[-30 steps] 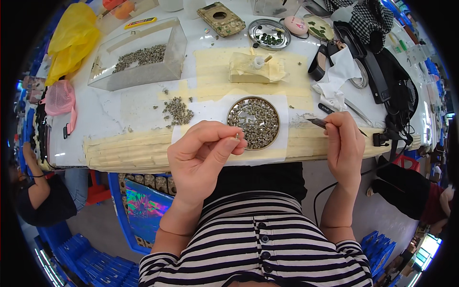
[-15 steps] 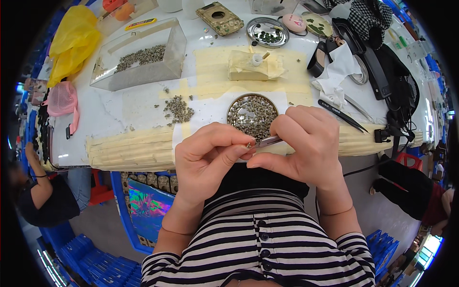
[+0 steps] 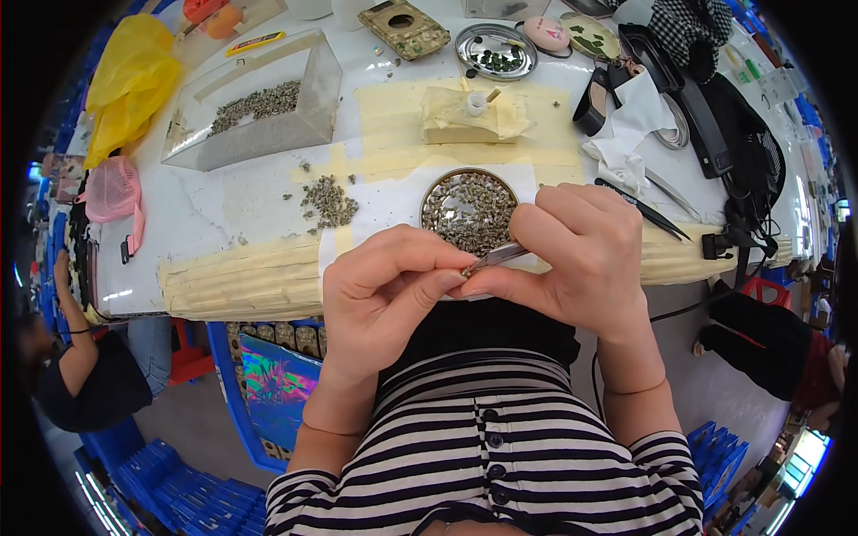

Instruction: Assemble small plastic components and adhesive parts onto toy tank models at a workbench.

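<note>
My right hand [image 3: 581, 259] grips a pair of metal tweezers [image 3: 497, 258] whose tips point left at my left fingertips. My left hand [image 3: 384, 295] pinches a tiny piece between thumb and forefinger; the piece itself is too small to make out. Both hands meet just in front of the table's padded front edge [image 3: 241, 281], close to my chest. Right behind them sits a round metal dish [image 3: 470, 208] full of small grey-green pieces. A loose heap of the same pieces [image 3: 330, 200] lies to its left.
A clear plastic box [image 3: 255, 116] with more pieces stands at the back left, beside a yellow bag [image 3: 125, 85]. A second metal dish [image 3: 497, 52], spare tweezers [image 3: 643, 210], white cloth [image 3: 626, 147] and black cables [image 3: 742, 152] lie at the right. Another person [image 3: 89, 375] sits at the lower left.
My right hand left the table's right side with the tweezers and came across to meet my left hand. Both hands have since drawn slightly closer to my chest.
</note>
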A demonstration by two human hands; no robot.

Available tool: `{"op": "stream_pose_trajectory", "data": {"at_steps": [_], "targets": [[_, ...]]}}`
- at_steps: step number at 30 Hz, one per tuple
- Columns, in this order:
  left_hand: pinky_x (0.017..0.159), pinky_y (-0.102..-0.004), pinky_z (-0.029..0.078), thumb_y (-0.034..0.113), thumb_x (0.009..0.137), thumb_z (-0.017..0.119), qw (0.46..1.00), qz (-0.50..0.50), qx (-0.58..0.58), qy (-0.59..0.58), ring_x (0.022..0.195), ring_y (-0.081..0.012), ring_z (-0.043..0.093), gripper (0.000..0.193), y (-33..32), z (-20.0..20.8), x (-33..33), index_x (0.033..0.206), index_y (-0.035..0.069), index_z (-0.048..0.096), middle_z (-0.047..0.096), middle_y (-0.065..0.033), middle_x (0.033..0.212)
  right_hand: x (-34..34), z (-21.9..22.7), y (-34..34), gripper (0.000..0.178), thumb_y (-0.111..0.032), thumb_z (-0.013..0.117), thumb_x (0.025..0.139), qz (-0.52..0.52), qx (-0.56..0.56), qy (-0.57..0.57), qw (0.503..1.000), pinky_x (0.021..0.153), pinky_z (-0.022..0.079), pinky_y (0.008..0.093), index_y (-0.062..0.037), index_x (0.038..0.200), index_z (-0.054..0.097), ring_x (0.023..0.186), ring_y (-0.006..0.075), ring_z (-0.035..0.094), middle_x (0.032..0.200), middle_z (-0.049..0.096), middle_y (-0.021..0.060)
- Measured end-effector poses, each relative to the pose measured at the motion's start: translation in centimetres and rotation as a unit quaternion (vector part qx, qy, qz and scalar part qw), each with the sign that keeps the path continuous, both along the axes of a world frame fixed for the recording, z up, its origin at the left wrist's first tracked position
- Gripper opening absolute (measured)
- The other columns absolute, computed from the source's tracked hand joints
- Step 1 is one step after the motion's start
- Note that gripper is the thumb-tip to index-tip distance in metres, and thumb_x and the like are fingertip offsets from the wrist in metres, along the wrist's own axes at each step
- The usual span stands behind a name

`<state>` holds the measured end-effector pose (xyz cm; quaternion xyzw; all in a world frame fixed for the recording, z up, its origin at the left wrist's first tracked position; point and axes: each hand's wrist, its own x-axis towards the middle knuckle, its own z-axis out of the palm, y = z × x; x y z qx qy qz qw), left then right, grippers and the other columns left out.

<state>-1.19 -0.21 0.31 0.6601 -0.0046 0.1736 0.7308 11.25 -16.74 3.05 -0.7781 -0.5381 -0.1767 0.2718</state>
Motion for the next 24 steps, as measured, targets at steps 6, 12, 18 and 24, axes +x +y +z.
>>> {"op": "stream_pose_trajectory", "data": {"at_steps": [6, 12, 18, 24], "targets": [[0.070, -0.0238, 0.053, -0.008, 0.087, 0.064, 0.999, -0.016, -0.046, 0.010, 0.080, -0.0149, 0.063, 0.012, 0.1, -0.1, 0.0, 0.098, -0.007, 0.070, 0.065, -0.0122, 0.092, 0.1, -0.1, 0.1, 0.053, -0.059, 0.075, 0.067, 0.001, 0.004, -0.003, 1.000, 0.046, 0.036, 0.0308, -0.0122, 0.064, 0.050, 0.048, 0.0176, 0.046, 0.057, 0.039, -0.0005], [0.070, -0.0242, 0.053, -0.009, 0.088, 0.064, 0.990, -0.040, -0.136, 0.025, 0.078, -0.0154, 0.064, 0.012, 0.1, -0.4, 0.0, 0.098, -0.008, 0.069, 0.065, -0.0132, 0.092, 0.1, 0.2, 0.3, 0.054, -0.060, 0.075, 0.066, -0.001, 0.004, 0.001, 1.000, 0.046, 0.035, 0.0310, -0.0127, 0.063, 0.050, 0.048, 0.0172, 0.046, 0.057, 0.039, -0.0009], [0.068, -0.0239, 0.052, -0.010, 0.086, 0.064, 0.996, -0.031, -0.084, 0.019, 0.077, -0.0151, 0.064, 0.012, 0.2, -0.3, 0.0, 0.097, -0.008, 0.070, 0.066, -0.0133, 0.091, 0.0, 0.2, 0.1, 0.053, -0.060, 0.075, 0.066, -0.003, -0.009, 0.001, 1.000, 0.046, 0.035, 0.0310, -0.0127, 0.063, 0.051, 0.048, 0.0170, 0.047, 0.056, 0.039, -0.0010], [0.066, -0.0239, 0.050, -0.009, 0.083, 0.067, 0.999, -0.020, 0.024, -0.003, 0.074, -0.0151, 0.064, 0.013, 0.8, 0.4, 0.1, 0.094, -0.005, 0.072, 0.067, -0.0123, 0.086, -0.1, 0.1, 0.1, 0.051, -0.057, 0.075, 0.070, 0.014, -0.029, 0.024, 0.999, 0.045, 0.036, 0.0318, -0.0122, 0.063, 0.052, 0.047, 0.0182, 0.049, 0.054, 0.040, -0.0003]]}}
